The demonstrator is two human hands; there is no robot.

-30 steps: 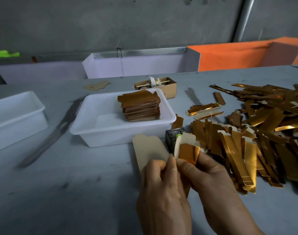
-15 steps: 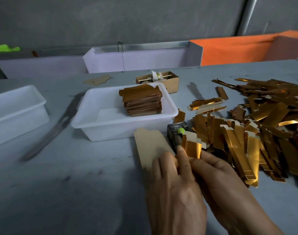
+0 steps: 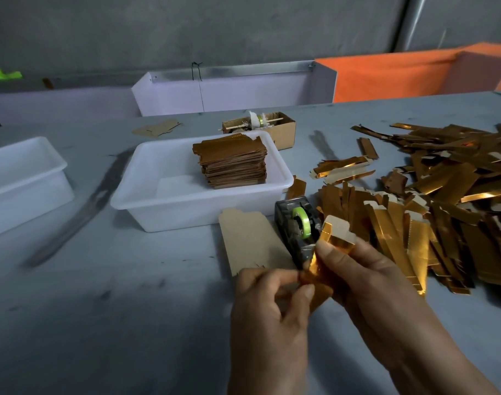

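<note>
white tub [image 3: 169, 213] holds card stack [image 3: 232, 166]; cardboard box [image 3: 284, 135] behind

A single wide-angle camera sits on the person's head and looks forward and down across the desk [image 3: 86, 323]. The left hand [image 3: 269, 317] and right hand [image 3: 380, 295] lie close beneath it at the lower edge. The grey wall [image 3: 215, 29] closes the far side.

Left hand [image 3: 267, 309] pinching, fingers curled, right hand [image 3: 369, 280] apparently gripping, close together

bare table [image 3: 106, 323] left, gold pile [image 3: 431, 201] crowding right
</note>
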